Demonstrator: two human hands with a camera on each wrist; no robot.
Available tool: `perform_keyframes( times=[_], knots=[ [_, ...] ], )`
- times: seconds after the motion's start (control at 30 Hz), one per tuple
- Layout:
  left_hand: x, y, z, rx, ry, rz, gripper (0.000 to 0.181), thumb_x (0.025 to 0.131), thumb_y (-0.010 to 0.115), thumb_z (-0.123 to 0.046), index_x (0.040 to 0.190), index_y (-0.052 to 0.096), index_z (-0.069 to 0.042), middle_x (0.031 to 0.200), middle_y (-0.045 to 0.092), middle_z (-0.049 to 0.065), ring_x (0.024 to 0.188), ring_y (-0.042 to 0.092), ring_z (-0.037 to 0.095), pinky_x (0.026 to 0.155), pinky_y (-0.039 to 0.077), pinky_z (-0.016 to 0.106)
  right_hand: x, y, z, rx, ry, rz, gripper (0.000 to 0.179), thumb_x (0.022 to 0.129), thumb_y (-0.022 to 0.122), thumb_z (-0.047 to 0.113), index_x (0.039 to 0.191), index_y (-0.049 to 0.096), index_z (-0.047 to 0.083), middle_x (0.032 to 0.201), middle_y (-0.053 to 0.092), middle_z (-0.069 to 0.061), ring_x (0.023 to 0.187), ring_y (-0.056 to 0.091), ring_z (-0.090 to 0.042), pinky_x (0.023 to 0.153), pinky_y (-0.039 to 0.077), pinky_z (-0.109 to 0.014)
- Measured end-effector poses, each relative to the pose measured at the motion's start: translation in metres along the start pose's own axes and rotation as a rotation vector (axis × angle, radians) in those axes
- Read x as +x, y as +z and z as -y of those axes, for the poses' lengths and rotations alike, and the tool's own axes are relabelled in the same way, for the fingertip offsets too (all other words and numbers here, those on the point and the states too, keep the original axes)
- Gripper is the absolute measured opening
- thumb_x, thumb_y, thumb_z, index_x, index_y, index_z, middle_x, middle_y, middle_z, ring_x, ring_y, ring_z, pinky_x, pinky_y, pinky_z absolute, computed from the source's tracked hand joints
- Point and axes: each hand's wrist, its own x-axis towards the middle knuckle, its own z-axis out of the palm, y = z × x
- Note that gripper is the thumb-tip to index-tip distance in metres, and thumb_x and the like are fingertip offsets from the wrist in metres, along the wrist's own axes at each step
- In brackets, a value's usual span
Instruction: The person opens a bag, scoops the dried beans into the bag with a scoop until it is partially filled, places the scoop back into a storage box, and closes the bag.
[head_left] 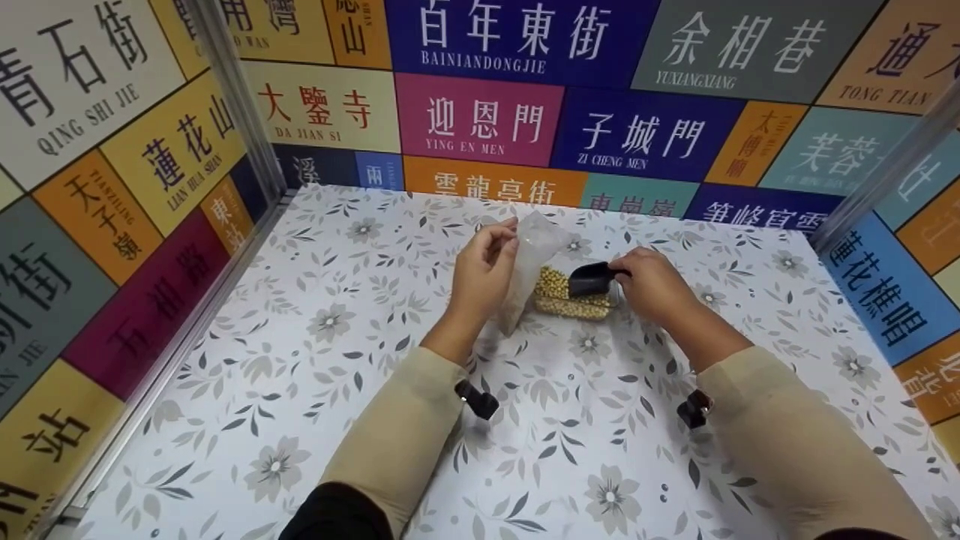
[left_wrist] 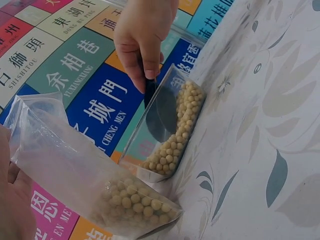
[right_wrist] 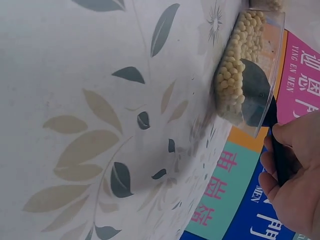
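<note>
A clear box (head_left: 574,308) of pale yellow beans (head_left: 553,283) sits on the worktop (head_left: 555,375), its long side towards the person. The beans are heaped higher at the box's left end and lie lower towards its right end.

At the right end of the box, the right hand (head_left: 656,283) holds a black scoop (head_left: 591,279) by its handle, with the thumb and fingers curled round it. The bowl of the scoop dips inside the box, tilted, its edge against the beans; the handle sticks out over the box's right end.

Just beside the box, on its left, the left hand (head_left: 484,262) holds a cloudy plastic bag (head_left: 536,251). Its fingers are bent and pinch the bag near the top edge. More beans lie in the bottom of the bag, the part closest to the box's left end. Whether the bag's lower corner touches the worktop, I cannot tell.

On the person's side of the box, beige sleeves (head_left: 401,420) cover both forearms, and a small black device (head_left: 478,400) shows at each wrist. Under and around the box, the worktop has a white covering printed with grey flowers and leaves. Beyond the box stands a wall (head_left: 480,120) of coloured panels lettered in Chinese and Latin script.
</note>
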Motion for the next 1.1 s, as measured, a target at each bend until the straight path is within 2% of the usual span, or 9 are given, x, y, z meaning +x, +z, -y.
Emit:
perform_keyframes(
  times=[0.3, 0.5, 0.87, 1.1],
  knots=[
    [0.000, 0.000, 0.000, -0.019, -0.011, -0.005, 0.010, 0.108, 0.062, -0.013, 0.113, 0.067, -0.006, 0.143, 0.072, 0.007, 0.133, 0.068, 0.017, 0.114, 0.054, 0.021, 0.009, 0.000, 0.009, -0.027, 0.022, 0.051, 0.032, 0.109, 0.057, 0.009, 0.138, 0.070, 0.001, 0.131, 0.066, -0.022, 0.126, 0.061, -0.044, 0.111, 0.053, -0.061],
    [0.000, 0.000, 0.000, -0.017, -0.010, 0.001, 0.010, 0.108, 0.062, -0.014, 0.113, 0.067, -0.007, 0.142, 0.072, 0.006, 0.133, 0.068, 0.016, 0.114, 0.055, 0.022, 0.013, 0.004, 0.009, 0.007, 0.047, 0.081, 0.033, 0.109, 0.056, 0.009, 0.139, 0.069, 0.001, 0.134, 0.066, -0.025, 0.130, 0.061, -0.044, 0.114, 0.051, -0.061],
    [-0.001, 0.000, 0.002, -0.007, -0.002, 0.028, 0.014, 0.110, 0.060, -0.018, 0.116, 0.066, -0.006, 0.145, 0.069, 0.007, 0.134, 0.067, 0.016, 0.114, 0.055, 0.022, 0.009, 0.018, 0.009, 0.115, 0.031, 0.008, 0.034, 0.109, 0.057, 0.008, 0.140, 0.067, 0.001, 0.134, 0.065, -0.023, 0.129, 0.061, -0.043, 0.112, 0.052, -0.059],
    [-0.001, 0.001, 0.001, -0.030, -0.013, 0.015, 0.011, 0.109, 0.062, -0.016, 0.114, 0.067, -0.008, 0.144, 0.071, 0.005, 0.133, 0.067, 0.014, 0.114, 0.055, 0.022, 0.011, 0.030, 0.010, 0.180, 0.066, 0.021, 0.034, 0.110, 0.057, 0.012, 0.142, 0.066, 0.003, 0.139, 0.063, -0.022, 0.134, 0.059, -0.042, 0.117, 0.049, -0.059]
  ],
)
